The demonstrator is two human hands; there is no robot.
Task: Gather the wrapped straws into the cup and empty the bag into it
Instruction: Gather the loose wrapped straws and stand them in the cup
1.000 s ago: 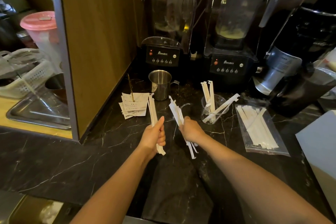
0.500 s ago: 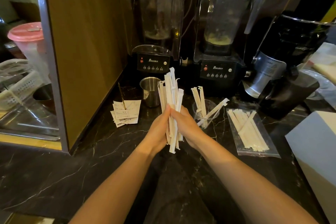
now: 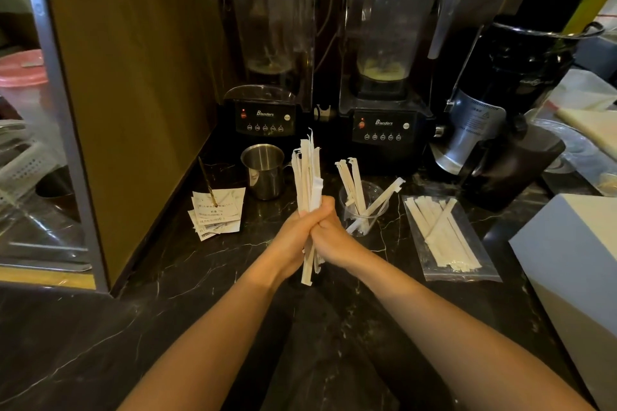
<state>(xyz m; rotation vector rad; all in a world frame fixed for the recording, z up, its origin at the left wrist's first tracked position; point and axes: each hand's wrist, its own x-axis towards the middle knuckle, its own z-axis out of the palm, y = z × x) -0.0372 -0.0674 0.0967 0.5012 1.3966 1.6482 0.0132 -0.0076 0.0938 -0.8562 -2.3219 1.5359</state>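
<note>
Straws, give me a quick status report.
Left hand and right hand clamp straw bundle upright. Cup partly filled; bag full. Path clear.

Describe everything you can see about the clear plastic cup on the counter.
The clear plastic cup is a short, see-through tumbler standing upright on the dark marble counter, in front of the right-hand blender. A few wrapped straws lean in it, tops splayed above the rim. The straw bag lies to its right; neither hand touches it.

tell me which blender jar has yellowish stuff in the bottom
The right blender, nearest the black grinder: pale yellow residue sits in its jar. The left blender shows none.
</note>
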